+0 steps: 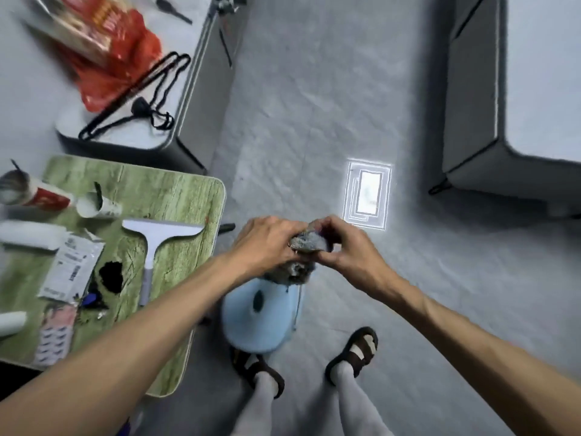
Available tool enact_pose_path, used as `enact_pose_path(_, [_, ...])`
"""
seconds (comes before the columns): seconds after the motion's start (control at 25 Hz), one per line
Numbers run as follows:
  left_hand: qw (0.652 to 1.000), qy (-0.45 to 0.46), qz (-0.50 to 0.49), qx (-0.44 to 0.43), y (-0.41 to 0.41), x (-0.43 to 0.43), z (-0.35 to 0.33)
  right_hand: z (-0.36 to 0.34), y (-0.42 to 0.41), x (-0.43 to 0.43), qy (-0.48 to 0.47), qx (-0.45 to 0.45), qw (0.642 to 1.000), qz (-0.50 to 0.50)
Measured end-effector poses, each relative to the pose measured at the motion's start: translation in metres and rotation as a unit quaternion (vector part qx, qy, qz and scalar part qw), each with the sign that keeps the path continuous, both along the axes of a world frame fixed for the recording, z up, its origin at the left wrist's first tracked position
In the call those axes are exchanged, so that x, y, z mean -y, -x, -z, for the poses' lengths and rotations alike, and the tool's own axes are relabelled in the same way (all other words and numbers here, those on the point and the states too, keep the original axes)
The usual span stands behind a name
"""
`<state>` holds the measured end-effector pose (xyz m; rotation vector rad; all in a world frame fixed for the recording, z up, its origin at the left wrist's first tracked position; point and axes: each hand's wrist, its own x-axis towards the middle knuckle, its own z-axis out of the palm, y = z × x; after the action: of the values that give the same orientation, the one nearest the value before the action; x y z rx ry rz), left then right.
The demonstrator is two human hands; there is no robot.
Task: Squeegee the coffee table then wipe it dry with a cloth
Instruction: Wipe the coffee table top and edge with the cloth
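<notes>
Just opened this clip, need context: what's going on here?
A person stands beside the table. The left hand and right hand both grip a bunched grey cloth above what looks like a blue stool. The squeegee lies on the table, untouched, among cups and papers. Neither hand is on the table.

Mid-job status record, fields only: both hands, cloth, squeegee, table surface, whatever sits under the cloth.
cloth: grey, bunched up, held off the table, part hanging down
left hand: grips one side of it
right hand: grips the other side
squeegee: lying flat on the coffee table, untouched, blade end away from the person
table clutter: paper cup on its side, printed packet
below cloth: light blue object on the floor
</notes>
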<state>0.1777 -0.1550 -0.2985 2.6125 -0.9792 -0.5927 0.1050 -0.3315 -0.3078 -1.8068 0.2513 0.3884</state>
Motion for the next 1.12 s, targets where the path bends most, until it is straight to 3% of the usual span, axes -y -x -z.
enact_pose_path(0.08, [0.998,0.049,0.017,0.027,-0.009,0.049,-0.062,-0.046,0.011,0.054,-0.076,-0.057,0.984,0.153])
enact_pose_path(0.16, [0.993,0.072,0.054,0.074,-0.013,0.105,-0.125,-0.091,0.02,0.117,-0.242,-0.204,0.906,0.282])
enact_pose_path(0.24, [0.989,0.047,0.091,0.106,-0.013,0.16,-0.183,-0.135,0.024,0.168,-0.359,-0.305,0.833,0.291])
enact_pose_path(0.32, [0.983,0.013,0.131,0.125,-0.009,0.215,-0.226,-0.175,0.02,0.206,-0.41,-0.303,0.81,0.289])
enact_pose_path(0.52, [0.976,0.013,0.198,0.092,0.003,0.329,-0.277,-0.222,0.014,0.289,-0.344,-0.259,0.824,0.367])
enact_pose_path(0.84, [0.955,-0.002,0.257,-0.147,-0.029,0.496,-0.227,-0.201,0.004,0.463,-0.235,-0.156,0.826,0.489])
enact_pose_path(1.0, [0.951,-0.004,0.229,-0.206,-0.077,0.592,-0.191,-0.165,-0.013,0.559,-0.11,-0.131,0.856,0.488])
enact_pose_path(1.12, [0.964,0.002,0.14,-0.227,-0.106,0.642,-0.169,-0.141,-0.017,0.608,-0.097,-0.117,0.847,0.51])
